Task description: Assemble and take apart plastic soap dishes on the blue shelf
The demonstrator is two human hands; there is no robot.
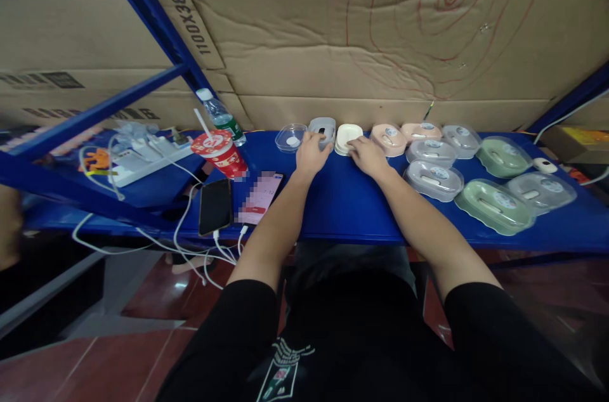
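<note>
My left hand point(313, 153) is at the near end of a grey soap box point(323, 127) with a dark slot in its middle, thumb and fingers closed about its edge. Fingers of my right hand point(370, 155) grip the near right corner of a cream soap box point(349, 133), which looks like shallow stacked pieces. Left of the grey box lies a clear plastic lid point(291, 137) with a round white sticker. Just right of my right hand stands a peach soap box point(389, 139) under a clear lid. My fingertips are partly hidden.
Several lidded soap boxes, among them a green one point(497, 207), cover the blue table's right side. Leftward are a red cup point(221, 155) with a straw, a water bottle point(221, 116), two phones point(215, 207), white cables and a power strip point(147, 161). Cardboard point(285, 21) stands behind.
</note>
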